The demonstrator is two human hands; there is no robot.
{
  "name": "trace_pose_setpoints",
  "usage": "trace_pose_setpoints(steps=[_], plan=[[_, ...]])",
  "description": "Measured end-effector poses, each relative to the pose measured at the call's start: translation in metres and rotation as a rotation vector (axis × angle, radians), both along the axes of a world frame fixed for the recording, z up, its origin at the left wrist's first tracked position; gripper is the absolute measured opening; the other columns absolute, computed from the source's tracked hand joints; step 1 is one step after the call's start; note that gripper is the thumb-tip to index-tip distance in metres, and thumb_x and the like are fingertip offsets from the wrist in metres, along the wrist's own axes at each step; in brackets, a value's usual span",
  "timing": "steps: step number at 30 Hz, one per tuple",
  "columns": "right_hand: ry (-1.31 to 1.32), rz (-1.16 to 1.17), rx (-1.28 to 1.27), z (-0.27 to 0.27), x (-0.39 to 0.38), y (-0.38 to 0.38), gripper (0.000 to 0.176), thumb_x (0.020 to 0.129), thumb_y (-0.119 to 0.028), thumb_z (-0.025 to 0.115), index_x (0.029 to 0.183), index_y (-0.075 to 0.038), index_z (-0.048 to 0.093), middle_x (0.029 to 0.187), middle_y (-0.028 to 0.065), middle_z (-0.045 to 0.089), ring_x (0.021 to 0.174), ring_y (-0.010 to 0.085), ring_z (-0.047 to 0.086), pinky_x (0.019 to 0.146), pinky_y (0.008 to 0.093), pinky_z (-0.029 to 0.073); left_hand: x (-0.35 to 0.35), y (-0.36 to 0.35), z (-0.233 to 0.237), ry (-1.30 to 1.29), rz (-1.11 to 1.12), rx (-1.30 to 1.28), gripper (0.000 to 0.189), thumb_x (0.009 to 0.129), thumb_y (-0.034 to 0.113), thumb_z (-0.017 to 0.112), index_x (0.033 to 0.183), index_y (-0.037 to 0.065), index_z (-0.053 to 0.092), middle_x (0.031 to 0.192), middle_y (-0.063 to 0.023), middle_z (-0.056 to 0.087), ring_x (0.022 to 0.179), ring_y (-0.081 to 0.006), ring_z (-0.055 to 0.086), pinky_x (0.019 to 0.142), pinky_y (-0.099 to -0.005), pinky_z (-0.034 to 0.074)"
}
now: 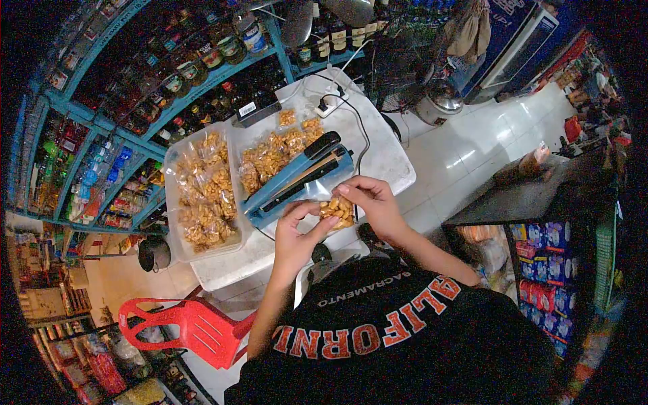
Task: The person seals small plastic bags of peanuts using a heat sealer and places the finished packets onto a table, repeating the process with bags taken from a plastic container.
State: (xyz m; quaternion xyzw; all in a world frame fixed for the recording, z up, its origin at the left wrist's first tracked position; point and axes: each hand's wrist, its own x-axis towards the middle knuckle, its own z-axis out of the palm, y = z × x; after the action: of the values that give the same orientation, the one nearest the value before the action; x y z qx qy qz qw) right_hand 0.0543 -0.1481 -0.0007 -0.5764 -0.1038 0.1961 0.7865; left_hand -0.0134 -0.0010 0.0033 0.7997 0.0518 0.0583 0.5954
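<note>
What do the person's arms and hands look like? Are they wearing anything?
Both arms are bare, with no gloves on the left hand or right hand. I see no watch or rings. The short sleeves belong to a black shirt with big orange-red letters edged in white.

On the table (395, 165) in front of you, your left hand (295, 237) and right hand (370, 202) hold 1 small bag (336, 210) between them, just before the sealer (297, 179). Behind the sealer lies a pile of filled bags (273, 156). Left of it stands a tub (170, 216) with more bags in it. A power strip (329, 102) lies near the table's far edge, with shelves (135, 94) beyond. A chair (185, 327) stands at your near left.
</note>
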Motion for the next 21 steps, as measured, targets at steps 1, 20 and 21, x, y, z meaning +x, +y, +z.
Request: trace_pose_setpoints(steps=[1,20,21], plan=[[0.021,0.022,-0.020,-0.002,0.001,-0.001,0.015,0.079,-0.014,0.057,0.080,0.000,0.060,0.075,0.0026,0.060,0.070,0.0069,0.052,0.065,0.0209,0.041,0.000,-0.001,0.000,0.001,0.001,0.001,0.020,0.067,0.010,0.068,0.084,0.003,0.060,0.084,-0.0032,0.058,0.080,-0.0113,0.049,0.075,-0.0244,0.037],[0.027,0.071,-0.069,-0.012,-0.003,-0.002,0.014,0.080,-0.015,0.056,0.080,-0.001,0.060,0.073,0.0001,0.058,0.067,0.0047,0.049,0.061,0.0187,0.040,0.006,-0.001,0.005,-0.094,0.130,-0.098,0.014,0.069,0.012,0.065,0.081,0.005,0.061,0.077,-0.0025,0.060,0.076,-0.0142,0.049,0.072,-0.0272,0.036],[0.027,0.071,-0.067,-0.012,-0.003,-0.002,0.014,0.080,-0.015,0.056,0.080,-0.001,0.060,0.073,0.0001,0.058,0.067,0.0047,0.049,0.061,0.0187,0.040,0.006,0.000,0.005,-0.114,0.137,-0.062,0.010,0.070,0.011,0.064,0.078,0.005,0.062,0.076,-0.0022,0.061,0.075,-0.0140,0.049,0.072,-0.0268,0.035]])
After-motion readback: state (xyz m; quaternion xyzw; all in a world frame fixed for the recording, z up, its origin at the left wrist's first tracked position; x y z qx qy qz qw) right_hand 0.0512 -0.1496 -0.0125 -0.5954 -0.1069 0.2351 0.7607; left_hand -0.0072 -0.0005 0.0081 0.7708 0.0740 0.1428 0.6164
